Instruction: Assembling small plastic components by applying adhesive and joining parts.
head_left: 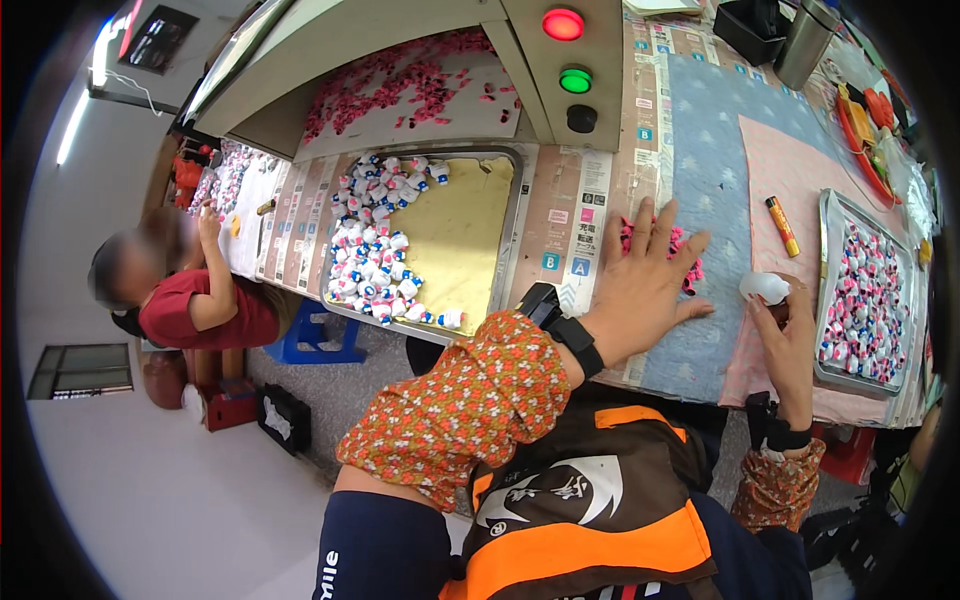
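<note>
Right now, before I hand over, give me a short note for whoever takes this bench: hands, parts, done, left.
Left hand: open, fingers spread, palm down on a small pile of pink pieces on the blue cloth.
Right hand: pinching one small white figure over the pink cloth.
Done, as it looks: the metal tray at right is packed with white, pink and blue figures.
Left: pink pieces remain under the left hand; more figures lie in the yellow-floored bin. An orange marker lies nearby.
</note>
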Motion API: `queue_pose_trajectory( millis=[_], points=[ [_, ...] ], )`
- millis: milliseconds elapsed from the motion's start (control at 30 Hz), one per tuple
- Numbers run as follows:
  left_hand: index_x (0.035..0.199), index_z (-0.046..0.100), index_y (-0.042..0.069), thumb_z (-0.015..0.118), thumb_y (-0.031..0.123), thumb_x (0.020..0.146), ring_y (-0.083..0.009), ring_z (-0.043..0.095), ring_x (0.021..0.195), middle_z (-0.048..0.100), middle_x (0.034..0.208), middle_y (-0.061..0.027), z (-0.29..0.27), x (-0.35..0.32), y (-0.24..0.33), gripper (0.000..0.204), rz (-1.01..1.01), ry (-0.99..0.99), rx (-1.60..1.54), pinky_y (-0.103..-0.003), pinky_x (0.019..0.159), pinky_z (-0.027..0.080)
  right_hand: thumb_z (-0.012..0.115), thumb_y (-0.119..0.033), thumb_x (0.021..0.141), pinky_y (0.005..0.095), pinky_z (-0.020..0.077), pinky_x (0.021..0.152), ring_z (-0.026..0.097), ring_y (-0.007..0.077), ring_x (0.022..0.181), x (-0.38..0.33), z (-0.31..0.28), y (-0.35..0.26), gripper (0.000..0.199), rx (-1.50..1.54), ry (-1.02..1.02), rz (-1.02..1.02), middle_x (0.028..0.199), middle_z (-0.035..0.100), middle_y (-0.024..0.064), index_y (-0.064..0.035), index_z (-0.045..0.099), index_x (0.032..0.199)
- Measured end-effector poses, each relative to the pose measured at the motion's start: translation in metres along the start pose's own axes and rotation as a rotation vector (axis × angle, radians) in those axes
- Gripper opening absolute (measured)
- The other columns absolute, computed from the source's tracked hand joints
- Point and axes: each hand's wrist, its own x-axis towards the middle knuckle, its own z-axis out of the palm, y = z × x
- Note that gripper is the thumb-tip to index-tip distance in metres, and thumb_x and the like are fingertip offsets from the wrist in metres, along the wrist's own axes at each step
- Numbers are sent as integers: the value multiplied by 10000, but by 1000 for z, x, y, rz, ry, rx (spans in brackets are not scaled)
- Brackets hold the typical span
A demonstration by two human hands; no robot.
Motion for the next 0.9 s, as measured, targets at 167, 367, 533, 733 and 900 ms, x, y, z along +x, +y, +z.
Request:
queue_pose_trajectory(
  millis=[167,367,533,733,900],
  points=[
    [1157,582,130,685,376,863,-326,462,1189,515,1213,-148,-6,11,2,397,71,-47,-83,-479,971,391,694,-76,875,249,419,678,497,95,755,2,-3,3,279,10,5,-20,977,580,22,-16,616,1136],
    [919,557,85,667,261,871,-288,588,885,570,896,-95,0,29,-20,213,222,42,45,-406,745,517,694,-79,877,241,413,674,487,80,753,4,-4,8,269,48,-12,-2,943,576,3,-20,614,1126],
    [883,562,77,626,236,907,-332,639,745,610,776,-113,4,41,-38,172,269,68,34,-457,637,545,692,-75,874,234,407,667,474,68,731,4,-5,12,240,75,-38,52,878,562,-10,-23,605,1092],
    [882,592,27,599,273,931,-411,625,755,661,818,-209,-43,37,-52,251,-257,79,-510,-477,679,498,702,-64,856,232,395,655,467,68,719,4,-8,18,255,47,-42,98,860,554,-9,-17,599,1085],
    [831,619,34,600,299,938,-180,572,553,610,683,-66,-88,37,-126,286,-739,125,-900,-337,475,430,705,-56,848,230,376,645,443,71,712,6,-5,15,281,62,-6,102,865,548,-9,-20,596,1104]
  ],
)
